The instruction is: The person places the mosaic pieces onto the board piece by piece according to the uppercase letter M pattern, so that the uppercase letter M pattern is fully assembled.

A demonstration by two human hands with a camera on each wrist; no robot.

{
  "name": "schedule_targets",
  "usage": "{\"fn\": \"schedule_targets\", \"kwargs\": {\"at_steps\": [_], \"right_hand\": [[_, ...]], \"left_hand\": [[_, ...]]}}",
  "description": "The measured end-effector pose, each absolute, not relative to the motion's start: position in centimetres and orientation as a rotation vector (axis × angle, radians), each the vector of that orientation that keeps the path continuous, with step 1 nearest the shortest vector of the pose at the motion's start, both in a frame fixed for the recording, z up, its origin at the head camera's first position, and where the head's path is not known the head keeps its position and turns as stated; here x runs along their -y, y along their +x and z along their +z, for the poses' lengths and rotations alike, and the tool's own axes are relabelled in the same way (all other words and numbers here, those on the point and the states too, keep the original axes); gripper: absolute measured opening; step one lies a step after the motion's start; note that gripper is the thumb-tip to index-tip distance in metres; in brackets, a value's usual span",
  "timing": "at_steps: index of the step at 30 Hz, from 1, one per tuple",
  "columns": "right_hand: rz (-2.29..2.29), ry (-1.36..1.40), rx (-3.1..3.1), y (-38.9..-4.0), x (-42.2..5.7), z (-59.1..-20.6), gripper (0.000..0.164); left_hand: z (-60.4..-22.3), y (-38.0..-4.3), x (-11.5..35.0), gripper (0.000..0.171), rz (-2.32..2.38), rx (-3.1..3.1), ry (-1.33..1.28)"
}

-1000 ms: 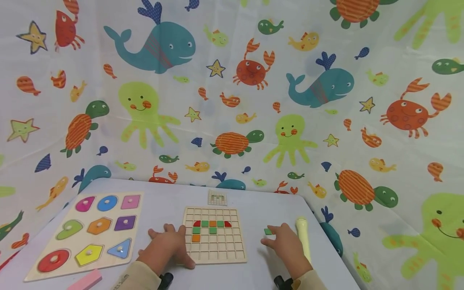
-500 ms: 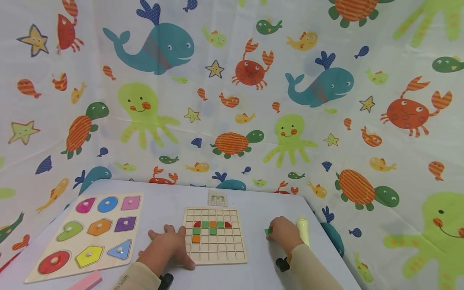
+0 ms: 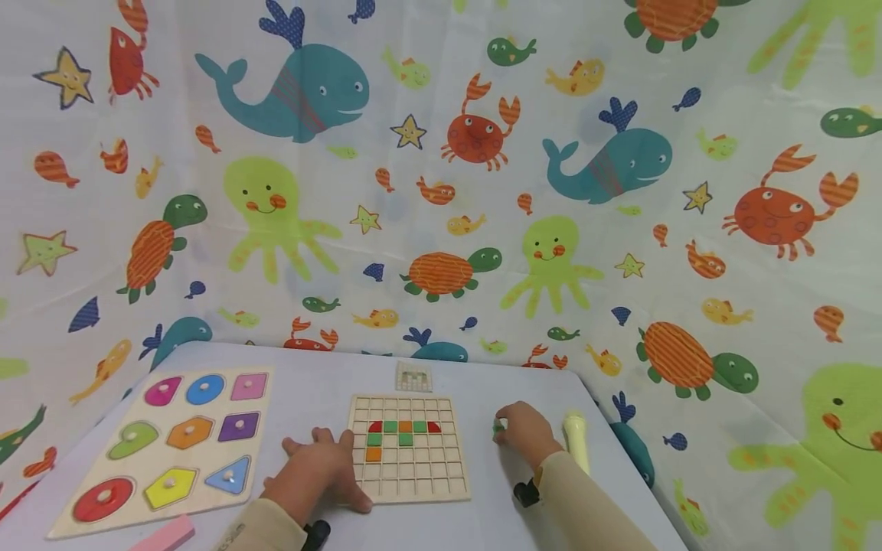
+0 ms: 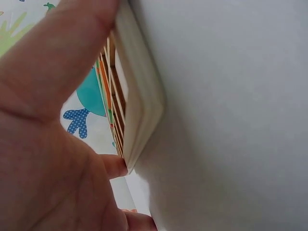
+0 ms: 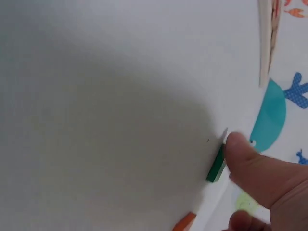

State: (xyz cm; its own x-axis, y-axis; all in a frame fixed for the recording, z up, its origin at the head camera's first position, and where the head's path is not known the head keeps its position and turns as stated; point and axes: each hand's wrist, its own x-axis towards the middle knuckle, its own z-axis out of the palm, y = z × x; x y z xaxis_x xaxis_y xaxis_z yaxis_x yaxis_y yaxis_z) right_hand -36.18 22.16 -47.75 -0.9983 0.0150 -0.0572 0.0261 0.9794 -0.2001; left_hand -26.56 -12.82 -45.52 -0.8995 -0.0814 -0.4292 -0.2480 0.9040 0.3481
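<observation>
A wooden grid board (image 3: 413, 482) lies on the table, with red, green and orange tiles in its upper cells. My left hand (image 3: 310, 473) rests spread at its front left corner. In the left wrist view the thumb (image 4: 53, 53) lies along the board's edge, and other fingertips touch the adjacent side. To the right of the board, my right hand (image 3: 527, 432) pinches a small green tile (image 5: 217, 164) at its fingertips. An orange piece (image 5: 185, 222) lies near that hand in the right wrist view; the hand hides it in the head view.
A wooden shape puzzle (image 3: 155, 448) with knobbed pieces lies at left, a pink block (image 3: 165, 532) by its front edge. Behind the board is a small pattern card (image 3: 413, 377). A pale yellow stick-like object (image 3: 575, 440) lies right of my right hand. A sea-animal curtain (image 3: 441, 207) hangs behind.
My right hand has closed its fingers on the green tile and shifted it slightly left and away from me. The left hand and the board have stayed in place.
</observation>
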Motion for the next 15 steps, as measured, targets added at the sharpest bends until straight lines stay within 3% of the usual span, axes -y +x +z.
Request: {"fn": "schedule_targets", "kwargs": {"at_steps": [4,15], "right_hand": [[-0.375,0.221,-3.03,-35.74,-22.03,-47.95,0.047],[-0.418,0.225,-3.019,-36.3,-21.6,-48.23,0.036]], "left_hand": [[-45.6,-26.36,12.7,0.133,0.557,-2.656,-0.233],[-45.51,-26.53,12.86,0.133,0.556,-2.66,-0.237]]}}
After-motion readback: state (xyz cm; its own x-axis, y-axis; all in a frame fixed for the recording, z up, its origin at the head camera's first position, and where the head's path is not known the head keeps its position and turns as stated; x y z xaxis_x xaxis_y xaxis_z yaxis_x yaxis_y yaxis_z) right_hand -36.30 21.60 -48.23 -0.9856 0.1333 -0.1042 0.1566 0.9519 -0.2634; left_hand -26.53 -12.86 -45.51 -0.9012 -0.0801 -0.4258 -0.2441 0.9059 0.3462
